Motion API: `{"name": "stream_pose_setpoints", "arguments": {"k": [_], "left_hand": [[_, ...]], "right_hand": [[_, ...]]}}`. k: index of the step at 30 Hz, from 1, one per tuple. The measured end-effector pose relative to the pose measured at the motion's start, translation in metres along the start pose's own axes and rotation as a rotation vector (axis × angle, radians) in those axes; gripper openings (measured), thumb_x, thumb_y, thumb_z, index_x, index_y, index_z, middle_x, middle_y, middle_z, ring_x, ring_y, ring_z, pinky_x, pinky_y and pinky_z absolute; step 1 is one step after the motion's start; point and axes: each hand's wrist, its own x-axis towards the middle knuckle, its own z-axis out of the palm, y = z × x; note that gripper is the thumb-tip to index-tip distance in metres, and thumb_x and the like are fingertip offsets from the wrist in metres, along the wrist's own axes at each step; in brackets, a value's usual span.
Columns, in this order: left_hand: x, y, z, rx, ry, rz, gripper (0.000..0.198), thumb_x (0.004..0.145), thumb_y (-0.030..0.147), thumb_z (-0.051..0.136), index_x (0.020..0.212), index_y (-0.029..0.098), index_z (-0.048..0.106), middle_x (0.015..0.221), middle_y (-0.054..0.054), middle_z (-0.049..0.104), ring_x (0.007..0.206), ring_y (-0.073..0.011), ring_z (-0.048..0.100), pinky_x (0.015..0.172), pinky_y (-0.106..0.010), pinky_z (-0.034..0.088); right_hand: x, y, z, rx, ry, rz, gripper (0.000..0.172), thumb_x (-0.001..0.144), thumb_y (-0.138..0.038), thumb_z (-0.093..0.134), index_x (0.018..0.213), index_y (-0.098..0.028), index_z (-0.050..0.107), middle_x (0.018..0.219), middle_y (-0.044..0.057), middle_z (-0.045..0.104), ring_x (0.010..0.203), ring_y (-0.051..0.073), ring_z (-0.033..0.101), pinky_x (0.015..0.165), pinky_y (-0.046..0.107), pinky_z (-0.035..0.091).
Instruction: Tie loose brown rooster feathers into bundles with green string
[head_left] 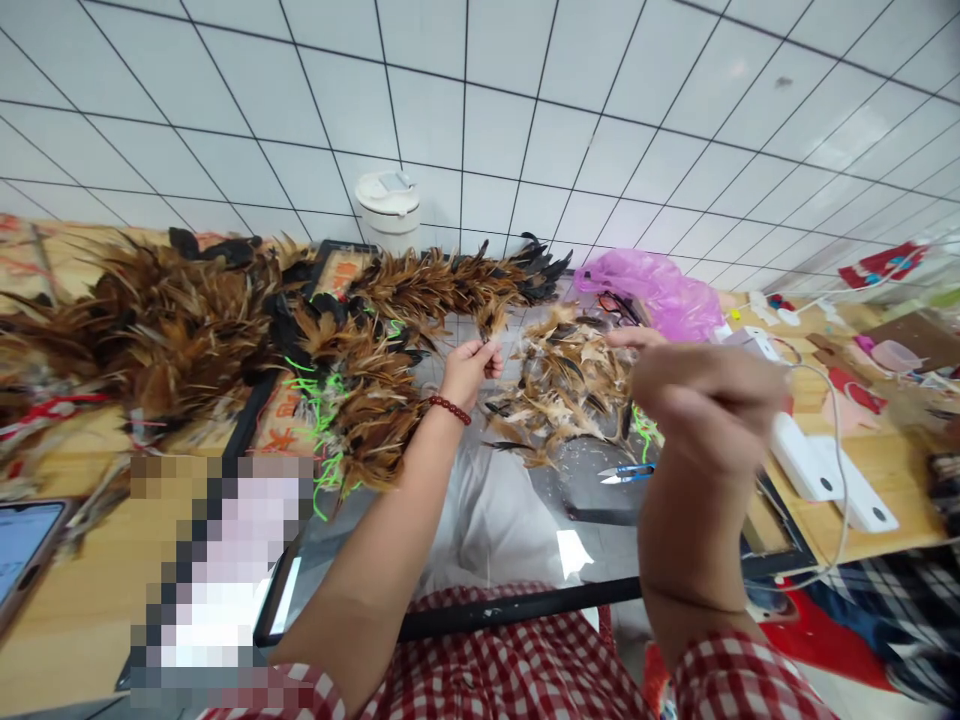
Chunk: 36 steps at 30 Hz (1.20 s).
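Left hand (470, 368) clamped on a feather tuft (492, 318).
Thumb and fingers meet at its base, toward the tabletop's (555, 495) far edge, beside loose feathers (566, 385); the right hand (701, 400) is blurred, its grip unclear.

Near the middle of the frame, my left hand (472, 365) pinches a small feather tuft (493, 320) between thumb and fingers. My right hand (705, 405) is raised and blurred at centre right; I can't tell whether it grips anything. Between my hands spreads a pile of loose feathers (574, 385), with blue snips (628, 473) just below. Brown feather bundles (172, 320) crowd the left, bright green ties (326, 410) among them. A purple bag (656, 285) sits upper right of centre, a white lidded bin (388, 210) at upper centre.
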Motion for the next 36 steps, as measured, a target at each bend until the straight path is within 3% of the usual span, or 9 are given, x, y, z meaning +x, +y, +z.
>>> {"name": "stream_pose_setpoints", "arguments": {"k": [3,5,11,13,15,18,24,32,36], "left_hand": [[0.001,-0.001,-0.001,-0.02,0.011,0.0,0.022,0.073,0.027,0.074,0.07,0.01,0.062,0.054,0.001,0.058,0.047,-0.0069,0.053,0.048,-0.019,0.042],[0.001,-0.001,-0.001,-0.033,0.018,0.003,0.022,0.073,0.028,0.075,0.071,0.01,0.061,0.053,0.002,0.057,0.047,-0.0067,0.053,0.048,-0.019,0.042],[0.003,-0.002,-0.004,-0.061,0.004,0.007,0.02,0.074,0.027,0.074,0.072,0.01,0.062,0.055,0.002,0.058,0.048,-0.0067,0.054,0.048,-0.019,0.042],[0.003,-0.002,-0.004,-0.061,0.002,0.009,0.02,0.075,0.026,0.073,0.073,0.01,0.062,0.056,0.001,0.058,0.048,-0.0069,0.054,0.049,-0.019,0.043],[0.003,-0.002,-0.004,-0.063,0.003,0.012,0.019,0.075,0.026,0.072,0.073,0.01,0.063,0.057,0.001,0.058,0.049,-0.0069,0.054,0.049,-0.019,0.043],[0.003,-0.003,-0.004,-0.068,0.002,0.013,0.017,0.076,0.024,0.071,0.073,0.01,0.063,0.056,0.001,0.058,0.049,-0.007,0.054,0.049,-0.019,0.043],[0.004,-0.004,-0.006,-0.069,-0.017,0.013,0.018,0.074,0.025,0.073,0.073,0.01,0.063,0.057,0.001,0.059,0.05,-0.0072,0.055,0.048,-0.019,0.043],[-0.006,0.0,0.005,-0.021,-0.103,-0.101,0.023,0.074,0.027,0.075,0.072,0.01,0.061,0.065,-0.006,0.067,0.057,-0.0119,0.064,0.054,-0.022,0.051],[-0.014,-0.002,0.014,0.008,-0.152,-0.187,0.02,0.076,0.025,0.074,0.073,0.009,0.062,0.07,-0.009,0.07,0.06,-0.0149,0.068,0.056,-0.024,0.054]], "right_hand": [[0.012,0.033,0.002,-0.379,-0.323,0.056,0.017,0.084,-0.027,0.062,0.069,-0.019,0.066,0.065,0.001,0.06,0.061,0.014,0.056,0.07,0.03,0.047],[0.008,0.058,0.01,-0.557,-0.565,0.073,0.013,0.083,-0.021,0.06,0.082,-0.018,0.072,0.082,0.006,0.067,0.077,0.017,0.062,0.075,0.029,0.046],[-0.011,0.101,0.028,-0.753,-0.778,0.218,0.015,0.075,-0.022,0.068,0.088,-0.018,0.074,0.087,0.008,0.069,0.082,0.02,0.063,0.076,0.028,0.044],[-0.009,0.104,0.024,-0.718,-0.742,0.256,0.013,0.076,-0.016,0.063,0.082,-0.017,0.074,0.083,0.008,0.07,0.078,0.018,0.062,0.071,0.026,0.043],[-0.006,0.106,0.014,-0.633,-0.601,0.319,0.015,0.08,-0.017,0.058,0.08,-0.017,0.073,0.075,0.006,0.069,0.068,0.015,0.06,0.065,0.025,0.042],[-0.001,0.109,-0.004,-0.368,-0.374,0.468,0.019,0.083,-0.032,0.059,0.08,-0.017,0.07,0.065,0.002,0.067,0.058,0.013,0.057,0.059,0.024,0.043],[-0.006,0.121,-0.006,0.189,-0.27,0.713,0.034,0.072,-0.049,0.071,0.078,-0.016,0.072,0.073,0.005,0.07,0.061,0.012,0.06,0.059,0.024,0.049],[-0.013,0.118,0.025,0.313,-0.03,0.657,0.03,0.066,-0.045,0.079,0.072,-0.017,0.068,0.062,0.0,0.065,0.056,0.009,0.056,0.056,0.022,0.047],[0.0,0.113,0.047,0.267,-0.048,0.562,0.029,0.07,-0.045,0.074,0.075,-0.017,0.067,0.067,0.002,0.067,0.06,0.012,0.059,0.06,0.026,0.049]]}}
